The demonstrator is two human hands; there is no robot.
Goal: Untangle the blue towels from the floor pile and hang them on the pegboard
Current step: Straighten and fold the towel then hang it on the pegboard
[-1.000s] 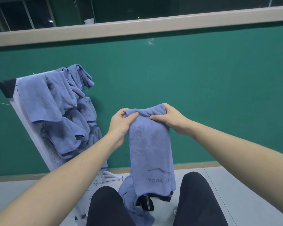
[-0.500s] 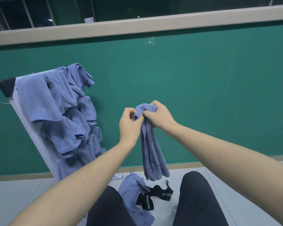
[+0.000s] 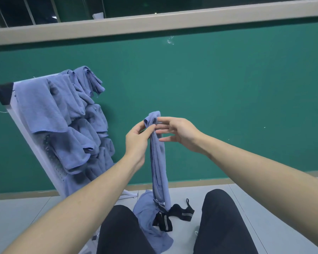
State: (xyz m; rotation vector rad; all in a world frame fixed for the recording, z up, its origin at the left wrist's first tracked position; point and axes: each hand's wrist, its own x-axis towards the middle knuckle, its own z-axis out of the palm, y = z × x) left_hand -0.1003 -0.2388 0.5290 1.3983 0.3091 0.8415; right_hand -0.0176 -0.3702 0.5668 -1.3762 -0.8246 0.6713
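A blue towel hangs bunched into a long narrow rope in front of the green wall, its folded top end pinched up high and its lower end reaching down to the floor pile. There another blue towel lies crumpled on the grey floor, tangled with a black strap. Over at the left, the white pegboard leans tilted against the wall, draped from top edge to bottom with hung blue towels.

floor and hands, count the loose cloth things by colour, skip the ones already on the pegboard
Blue: 2, the bunched towel that the left hand pinches near its top, and the towel on the floor.
Black: 1, the strap with pale bands on the floor.
Total: 3.
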